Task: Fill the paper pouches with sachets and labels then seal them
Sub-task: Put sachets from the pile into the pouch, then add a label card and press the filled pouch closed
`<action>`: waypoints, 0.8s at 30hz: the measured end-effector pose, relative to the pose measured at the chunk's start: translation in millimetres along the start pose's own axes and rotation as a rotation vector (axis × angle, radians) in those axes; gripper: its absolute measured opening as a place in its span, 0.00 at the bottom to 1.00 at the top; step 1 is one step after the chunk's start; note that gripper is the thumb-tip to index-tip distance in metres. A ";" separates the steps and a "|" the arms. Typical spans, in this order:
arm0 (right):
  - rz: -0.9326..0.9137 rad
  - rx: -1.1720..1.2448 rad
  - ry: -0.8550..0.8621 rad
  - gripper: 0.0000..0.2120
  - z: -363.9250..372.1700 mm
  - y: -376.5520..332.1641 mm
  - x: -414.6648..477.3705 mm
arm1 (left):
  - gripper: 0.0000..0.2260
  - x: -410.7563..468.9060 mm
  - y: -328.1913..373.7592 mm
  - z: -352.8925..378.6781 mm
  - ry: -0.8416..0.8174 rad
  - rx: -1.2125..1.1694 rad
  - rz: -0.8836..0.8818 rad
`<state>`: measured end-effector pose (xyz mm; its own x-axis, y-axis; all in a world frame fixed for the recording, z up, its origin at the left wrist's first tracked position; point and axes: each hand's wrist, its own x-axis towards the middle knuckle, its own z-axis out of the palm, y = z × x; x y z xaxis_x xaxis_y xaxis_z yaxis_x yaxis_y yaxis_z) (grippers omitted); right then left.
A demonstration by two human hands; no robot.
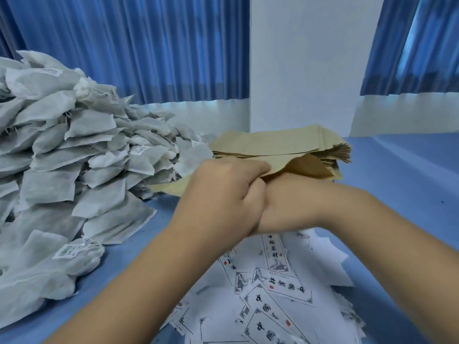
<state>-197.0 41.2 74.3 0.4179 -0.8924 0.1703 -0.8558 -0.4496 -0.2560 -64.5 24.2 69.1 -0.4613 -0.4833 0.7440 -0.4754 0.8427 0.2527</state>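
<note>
– Fingers [253,167] of the left hand [223,194] pinch one pouch [305,167] at its mouth; the right hand [293,202] hides its own, so I cannot tell.

– That pouch lies at the front of the pouch stack [280,142]; a hard tug might tear it or drag others off; sachets [74,157] crowd left of the stack, labels [273,294] in front; bare table [397,194] to its right.

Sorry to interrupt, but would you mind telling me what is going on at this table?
A person is working bare-handed at a blue table. The left hand pinches the edge of a brown paper pouch on top of the pouch stack, while the right hand goes in under its lifted flap, fingers hidden. A heap of sachets lies to the left and printed labels lie in front, none picked up yet.
</note>
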 end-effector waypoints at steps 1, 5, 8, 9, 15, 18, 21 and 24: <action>0.001 0.016 -0.001 0.07 -2.5 3.9 3.2 | 0.15 -0.1 -2.0 6.4 -0.001 -0.013 -0.016; 0.006 -0.024 0.185 0.14 1.8 28.2 -9.8 | 0.19 2.4 -12.8 20.8 0.086 -0.051 -0.120; -0.038 -0.034 0.450 0.13 11.0 45.9 -43.5 | 0.19 6.5 -6.6 31.3 0.167 -0.156 -0.183; -0.032 0.005 0.518 0.09 15.4 48.7 -57.7 | 0.19 6.9 -4.7 34.9 0.190 -0.182 -0.203; 0.457 0.282 0.409 0.12 56.9 60.9 -105.1 | 0.18 -3.3 -8.7 43.9 0.252 -0.213 -0.238; 0.493 0.119 0.311 0.16 72.7 50.8 -89.8 | 0.18 -13.1 -7.6 46.8 0.270 -0.199 -0.233; 0.501 -0.030 0.331 0.24 87.6 41.5 -73.0 | 0.17 -19.1 -7.2 51.5 0.270 -0.142 -0.157; 0.543 -0.087 0.269 0.28 98.9 45.9 -69.5 | 0.17 -21.3 -9.7 54.2 0.271 -0.150 -0.152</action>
<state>-235.1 78.7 -43.4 -0.1668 -0.9470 0.2744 -0.9514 0.0815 -0.2971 -90.7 13.5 17.3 -0.1686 -0.5427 0.8229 -0.3991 0.8009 0.4464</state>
